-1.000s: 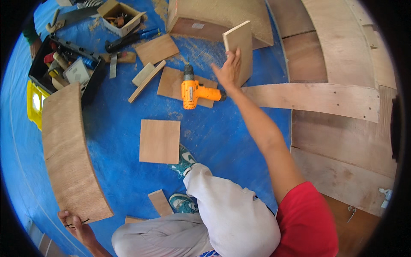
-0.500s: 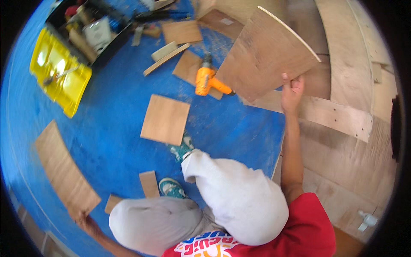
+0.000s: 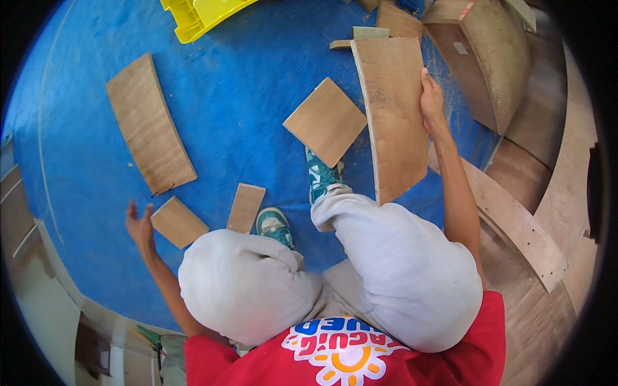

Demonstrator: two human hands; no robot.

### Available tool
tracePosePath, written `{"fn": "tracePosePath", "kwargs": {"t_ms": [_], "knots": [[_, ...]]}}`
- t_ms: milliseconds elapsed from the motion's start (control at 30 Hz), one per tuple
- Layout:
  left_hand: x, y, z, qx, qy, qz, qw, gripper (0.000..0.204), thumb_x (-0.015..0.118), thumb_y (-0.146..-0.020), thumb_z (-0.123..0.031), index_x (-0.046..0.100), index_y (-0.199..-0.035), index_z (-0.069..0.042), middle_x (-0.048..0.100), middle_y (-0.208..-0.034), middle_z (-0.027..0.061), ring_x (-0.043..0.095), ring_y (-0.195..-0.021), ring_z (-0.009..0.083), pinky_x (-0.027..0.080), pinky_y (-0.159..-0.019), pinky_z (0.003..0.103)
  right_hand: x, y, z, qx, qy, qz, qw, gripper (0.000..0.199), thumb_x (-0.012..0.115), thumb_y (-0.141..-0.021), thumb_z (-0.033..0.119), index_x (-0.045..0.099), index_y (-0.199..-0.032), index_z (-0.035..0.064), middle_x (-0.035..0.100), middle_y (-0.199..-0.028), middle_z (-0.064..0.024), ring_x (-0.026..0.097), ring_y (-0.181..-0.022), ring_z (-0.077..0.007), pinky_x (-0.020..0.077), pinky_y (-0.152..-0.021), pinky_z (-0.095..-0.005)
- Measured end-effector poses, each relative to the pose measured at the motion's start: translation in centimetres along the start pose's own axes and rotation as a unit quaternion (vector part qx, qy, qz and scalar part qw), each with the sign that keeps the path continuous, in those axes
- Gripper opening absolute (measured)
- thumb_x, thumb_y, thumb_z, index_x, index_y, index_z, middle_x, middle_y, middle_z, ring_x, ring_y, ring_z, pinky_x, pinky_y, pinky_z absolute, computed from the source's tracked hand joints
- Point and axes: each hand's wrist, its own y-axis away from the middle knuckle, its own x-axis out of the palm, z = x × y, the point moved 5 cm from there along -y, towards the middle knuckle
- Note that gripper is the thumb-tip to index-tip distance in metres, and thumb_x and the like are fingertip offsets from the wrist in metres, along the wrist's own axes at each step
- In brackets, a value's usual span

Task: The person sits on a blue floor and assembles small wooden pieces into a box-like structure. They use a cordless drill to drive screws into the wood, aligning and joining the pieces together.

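— Panel at left: let go of?

— Yes. Now lying on the blue sheet, apart from the left hand: empty, fingers loosely spread, beside a block.

— And the right hand?

— Curled along the edge of a board, turned since, curved side now leftward. Meaning one piece in hold, left hand free.

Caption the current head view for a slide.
Right hand holds a wooden panel over a blue tarp; left hand is empty.

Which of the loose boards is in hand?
The large board, its right edge held by the right hand. The curved board at left and square board mid-picture have no hand on them.
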Motion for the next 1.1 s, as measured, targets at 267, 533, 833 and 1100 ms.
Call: {"fn": "tracePosePath", "kwargs": {"t_ms": [267,533,833,1100], "knots": [[29.5,9.5,-24.5,0.346,-0.028,0.299,0.889,0.066,0.080,-0.088,-0.040,0.060,-0.137,0.000,0.069,-0.126,0.0223,0.066,-0.119,0.0337,0.054,-0.094,0.045,3.1,-2.3,2.7,0.055,0.104,0.129,0.985,0.055,0.048,-0.110,0.045,0.064,-0.134,-0.0023,0.070,-0.123,-0.0118,0.066,-0.108,-0.0150,0.0499,-0.097,-0.0299],[29.9,11.6,-25.5,0.287,0.190,0.364,0.865,0.049,0.081,-0.084,-0.013,0.056,-0.123,0.002,0.072,-0.115,0.0230,0.071,-0.105,0.0313,0.056,-0.089,0.042,3.5,-0.4,5.4,0.125,0.141,0.131,0.973,0.056,0.049,-0.108,0.048,0.067,-0.132,0.0009,0.072,-0.122,-0.0099,0.066,-0.106,-0.0158,0.0495,-0.093,-0.0297],[26.6,5.2,-22.2,0.302,0.363,0.098,0.876,0.035,0.071,-0.082,0.007,0.066,-0.115,-0.005,0.072,-0.115,0.0153,0.068,-0.108,0.0306,0.053,-0.091,0.039,14.9,2.0,7.5,-0.101,0.257,0.185,0.943,0.061,0.045,-0.110,0.051,0.069,-0.121,-0.0037,0.074,-0.106,-0.0110,0.065,-0.097,-0.0153,0.0499,-0.088,-0.0308],[26.5,4.8,-19.7,0.343,0.353,-0.038,0.870,0.037,0.073,-0.080,0.006,0.072,-0.115,-0.005,0.074,-0.116,0.0160,0.071,-0.112,0.0341,0.055,-0.096,0.040,19.1,4.9,8.9,-0.288,0.330,0.136,0.889,0.058,0.042,-0.110,0.050,0.067,-0.110,-0.0032,0.069,-0.088,-0.0202,0.065,-0.082,-0.0293,0.0489,-0.079,-0.0381]]}}
